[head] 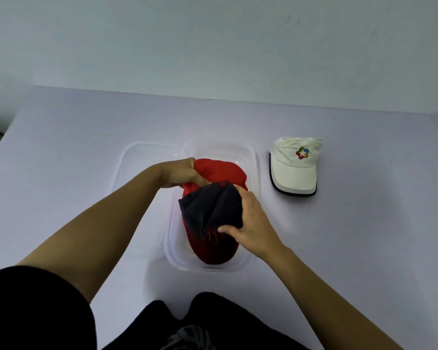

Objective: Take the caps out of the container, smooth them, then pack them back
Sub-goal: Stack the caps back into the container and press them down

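Red fabric bunches in the left hand (181, 173), which grips the red cap (223, 171) at the 12 o'clock end of the clear container (168, 238). The right hand (250, 223) curls round the dark cap (213, 205), thumb pinching its front. Below it a red brim (213, 253) points to 6 o'clock. The container's long axis runs 12 to 6. At its 2 o'clock a white cap (295, 168) lies on the table (86, 147), brim toward 6.

Rightward, the white cap (295, 168) (beside the container (168, 248)) blocks passage.
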